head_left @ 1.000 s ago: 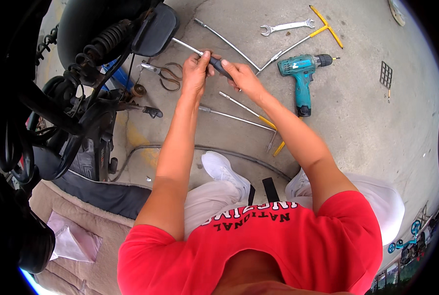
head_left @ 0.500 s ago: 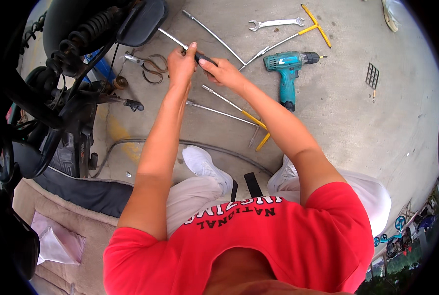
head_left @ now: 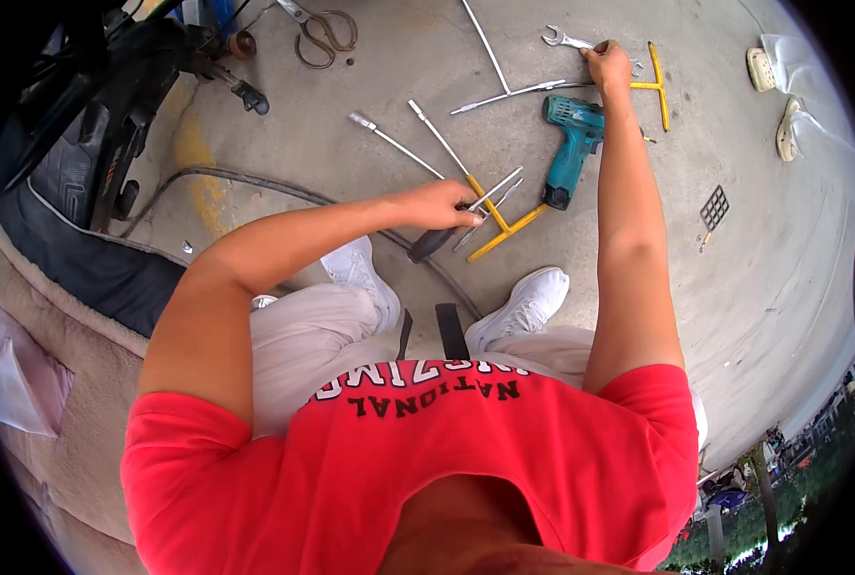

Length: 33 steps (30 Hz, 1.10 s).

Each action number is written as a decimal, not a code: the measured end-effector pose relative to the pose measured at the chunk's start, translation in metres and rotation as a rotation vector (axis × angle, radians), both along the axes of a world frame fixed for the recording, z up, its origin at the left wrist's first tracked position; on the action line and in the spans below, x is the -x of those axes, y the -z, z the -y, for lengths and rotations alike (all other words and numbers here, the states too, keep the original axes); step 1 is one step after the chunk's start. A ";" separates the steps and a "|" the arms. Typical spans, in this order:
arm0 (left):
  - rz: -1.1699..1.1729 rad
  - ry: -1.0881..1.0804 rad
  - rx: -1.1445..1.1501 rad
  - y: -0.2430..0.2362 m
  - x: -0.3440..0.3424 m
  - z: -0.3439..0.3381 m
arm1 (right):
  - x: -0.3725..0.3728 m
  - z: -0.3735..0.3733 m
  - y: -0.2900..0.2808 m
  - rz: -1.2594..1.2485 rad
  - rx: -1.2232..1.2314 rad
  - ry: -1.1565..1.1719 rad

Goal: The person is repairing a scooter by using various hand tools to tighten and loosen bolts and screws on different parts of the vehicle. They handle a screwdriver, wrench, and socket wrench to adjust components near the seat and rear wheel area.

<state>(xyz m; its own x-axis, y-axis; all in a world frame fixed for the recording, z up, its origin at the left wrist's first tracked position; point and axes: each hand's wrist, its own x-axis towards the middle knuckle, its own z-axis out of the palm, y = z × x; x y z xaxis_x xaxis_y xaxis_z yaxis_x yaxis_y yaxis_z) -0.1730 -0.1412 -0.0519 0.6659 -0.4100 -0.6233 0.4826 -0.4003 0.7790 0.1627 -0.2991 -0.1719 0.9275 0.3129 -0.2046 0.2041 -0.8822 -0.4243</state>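
Note:
My left hand (head_left: 439, 206) is closed around a screwdriver (head_left: 431, 244) with a black handle, its metal shaft slanting up to the right. Just beneath it on the concrete lies a yellow-handled T-bar socket wrench (head_left: 510, 230), beside a plain metal T-bar wrench (head_left: 403, 149). Farther off, my right hand (head_left: 609, 67) pinches the middle of a silver open-end spanner (head_left: 565, 39). Under that wrist passes the shaft of another yellow T-bar wrench (head_left: 661, 88). A teal cordless drill (head_left: 569, 158) rests on its side left of my right forearm.
At the left stand a black vehicle (head_left: 97, 144) and a beige padded seat (head_left: 82, 402). Scissors (head_left: 324, 38) and a metal T-bar wrench (head_left: 488, 48) lie at the far side. A dark hose (head_left: 245, 177) crosses the floor. A black grid piece (head_left: 714, 206) and a person's shoes (head_left: 786, 129) are at right.
The screwdriver has come away from the black vehicle, moving nearer me in my left hand. My right hand has let go of its handle and moved right onto the spanner. The view has shifted.

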 end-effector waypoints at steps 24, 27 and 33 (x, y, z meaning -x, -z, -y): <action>0.681 0.639 -0.542 0.002 -0.024 -0.052 | 0.106 -0.039 -0.086 0.066 -0.251 -0.522; 0.480 0.590 -0.494 -0.088 -0.022 -0.046 | 0.134 -0.096 -0.068 0.066 -0.027 -0.524; 0.282 0.465 -0.756 -0.308 -0.029 -0.044 | 0.093 -0.119 -0.018 -0.334 -0.087 -0.457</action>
